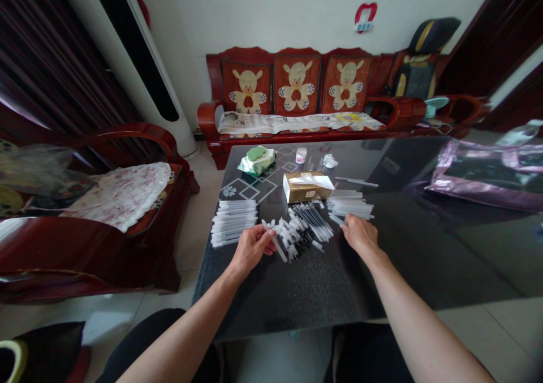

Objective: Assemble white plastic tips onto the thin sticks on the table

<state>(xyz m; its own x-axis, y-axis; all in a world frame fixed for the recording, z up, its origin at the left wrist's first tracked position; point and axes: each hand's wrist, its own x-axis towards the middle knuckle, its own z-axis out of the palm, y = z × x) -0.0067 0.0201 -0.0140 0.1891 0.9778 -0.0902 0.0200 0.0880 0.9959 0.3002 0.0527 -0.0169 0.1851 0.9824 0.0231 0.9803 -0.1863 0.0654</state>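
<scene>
My left hand (pixel 253 248) is closed in a pinch around a whitish translucent pen barrel (pixel 280 249), which slants down to the right. Left of it lies a neat row of similar white barrels (pixel 234 222). My right hand (pixel 360 233) has its fingertips closed on the end of another pale pen barrel (pixel 336 219), beside a stack of clear-white barrels (pixel 350 203). Between my hands are a bundle of thin dark-tipped pen refills (pixel 319 223) and a loose heap of small white pieces (pixel 289 233) mixed with small black pieces (pixel 306 239).
Behind the parts stands a gold tissue box (pixel 308 193) on the dark glossy table (pixel 271 304). Farther back are a green wipes pack (pixel 257 161), a small white jar (pixel 301 155) and crumpled tissue (pixel 330 161). A pinkish plastic bag (pixel 487 188) lies at the right.
</scene>
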